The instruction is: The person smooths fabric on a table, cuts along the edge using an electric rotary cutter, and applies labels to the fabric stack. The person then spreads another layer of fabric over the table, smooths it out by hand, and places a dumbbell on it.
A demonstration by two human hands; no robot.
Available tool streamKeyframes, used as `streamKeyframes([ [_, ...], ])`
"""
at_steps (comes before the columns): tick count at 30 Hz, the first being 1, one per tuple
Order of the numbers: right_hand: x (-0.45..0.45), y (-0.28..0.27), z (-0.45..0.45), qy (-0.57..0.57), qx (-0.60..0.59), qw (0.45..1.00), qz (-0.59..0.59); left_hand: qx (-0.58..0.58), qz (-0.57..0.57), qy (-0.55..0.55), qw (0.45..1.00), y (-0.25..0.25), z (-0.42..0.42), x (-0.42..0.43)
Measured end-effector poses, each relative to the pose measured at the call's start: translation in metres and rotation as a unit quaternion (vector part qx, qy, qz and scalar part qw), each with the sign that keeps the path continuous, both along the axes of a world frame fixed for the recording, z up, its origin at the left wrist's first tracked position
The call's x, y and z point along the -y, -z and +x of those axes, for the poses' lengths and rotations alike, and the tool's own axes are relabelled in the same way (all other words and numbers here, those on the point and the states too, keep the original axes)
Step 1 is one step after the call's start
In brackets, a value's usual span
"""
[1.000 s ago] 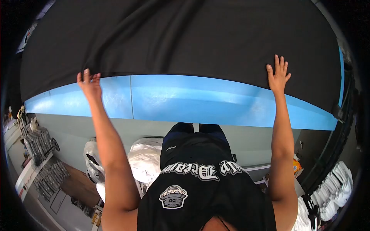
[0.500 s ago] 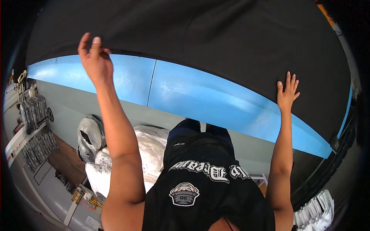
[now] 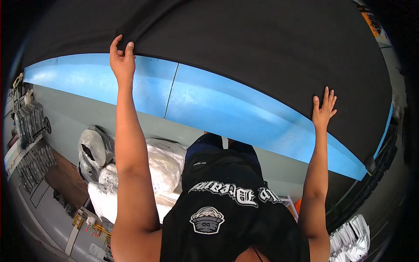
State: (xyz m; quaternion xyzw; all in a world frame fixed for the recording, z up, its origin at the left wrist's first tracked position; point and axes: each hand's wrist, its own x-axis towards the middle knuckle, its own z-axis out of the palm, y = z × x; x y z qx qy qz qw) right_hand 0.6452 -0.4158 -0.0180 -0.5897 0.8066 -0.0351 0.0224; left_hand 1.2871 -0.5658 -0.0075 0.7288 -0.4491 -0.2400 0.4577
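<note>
A wide black cloth covers the table top, with its near edge lying along the blue table border. My left hand is at that edge on the left. Its bent fingers and thumb are around a bit of the cloth, and creases run up and right from the fingertips. Part of the grip is hidden by the hand. On the right, my right hand lies flat on the cloth near its edge, fingers spread, holding nothing.
Plastic-wrapped white bundles sit below the table on the left. Hanging covered items line a rack at far left. A stack of white pieces is at lower right. The table's right corner is near my right arm.
My left hand has moved right and come down onto the cloth edge, where new creases show. The right hand stays flat in nearly the same place. The view has shifted slightly.
</note>
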Motion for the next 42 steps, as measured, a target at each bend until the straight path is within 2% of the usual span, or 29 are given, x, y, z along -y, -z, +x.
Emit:
streamKeyframes([
  [6, -0.002, -0.002, 0.001, 0.006, -0.001, 1.000, 0.001, 0.105, -0.033, 0.008, 0.994, 0.002, 0.002, 0.007],
  [9, -0.002, -0.001, 0.003, 0.009, 0.003, 1.000, 0.001, -0.123, -0.089, 0.007, 0.988, -0.042, -0.008, 0.007],
  [11, -0.001, -0.003, 0.003, 0.013, 0.004, 1.000, 0.000, -0.117, -0.148, 0.018, 0.982, -0.082, -0.019, 0.005],
  [13, -0.001, -0.002, 0.004, 0.012, 0.013, 1.000, -0.002, -0.121, -0.160, 0.030, 0.979, -0.066, -0.009, 0.008],
  [15, -0.001, 0.001, 0.001, 0.006, 0.004, 1.000, -0.002, 0.017, -0.080, 0.028, 0.996, -0.011, 0.009, 0.009],
  [16, -0.001, 0.003, 0.000, 0.005, -0.002, 1.000, -0.004, 0.101, -0.075, 0.033, 0.992, 0.008, 0.010, 0.004],
  [17, 0.000, 0.003, 0.001, 0.006, 0.004, 1.000, -0.006, 0.146, -0.018, 0.022, 0.989, 0.006, 0.002, -0.002],
  [19, -0.001, -0.002, 0.005, 0.010, 0.014, 1.000, -0.006, 0.099, -0.023, 0.017, 0.995, 0.008, -0.003, -0.003],
  [25, 0.001, -0.007, 0.010, 0.020, 0.010, 1.000, 0.004, 0.157, 0.016, 0.038, 0.987, 0.005, -0.004, -0.002],
  [28, 0.005, -0.017, 0.033, -0.001, 0.013, 1.000, -0.024, 0.239, -0.077, 0.073, 0.965, 0.022, 0.006, 0.002],
  [31, 0.018, -0.028, 0.093, -0.069, 0.032, 0.996, -0.055, 0.242, -0.033, 0.073, 0.967, 0.020, 0.005, 0.002],
  [35, 0.024, -0.001, 0.121, -0.089, -0.031, 0.996, -0.012, 0.269, 0.019, 0.074, 0.960, 0.009, 0.005, 0.002],
  [36, 0.023, -0.002, 0.121, -0.086, -0.023, 0.996, -0.012, 0.326, 0.158, 0.053, 0.931, -0.013, 0.000, 0.001],
  [37, 0.024, -0.002, 0.122, -0.082, -0.015, 0.996, -0.014, 0.422, 0.151, 0.023, 0.894, -0.027, -0.012, -0.001],
  [39, 0.021, -0.002, 0.121, -0.080, -0.017, 0.997, -0.008, 0.449, 0.044, 0.052, 0.891, -0.056, -0.060, -0.001],
  [41, 0.024, -0.002, 0.121, -0.081, -0.019, 0.996, -0.014, 0.407, -0.176, 0.219, 0.869, -0.064, -0.124, 0.008],
  [42, 0.022, -0.002, 0.121, -0.082, -0.019, 0.996, -0.017, 0.404, -0.171, 0.281, 0.854, -0.057, -0.154, 0.010],
])
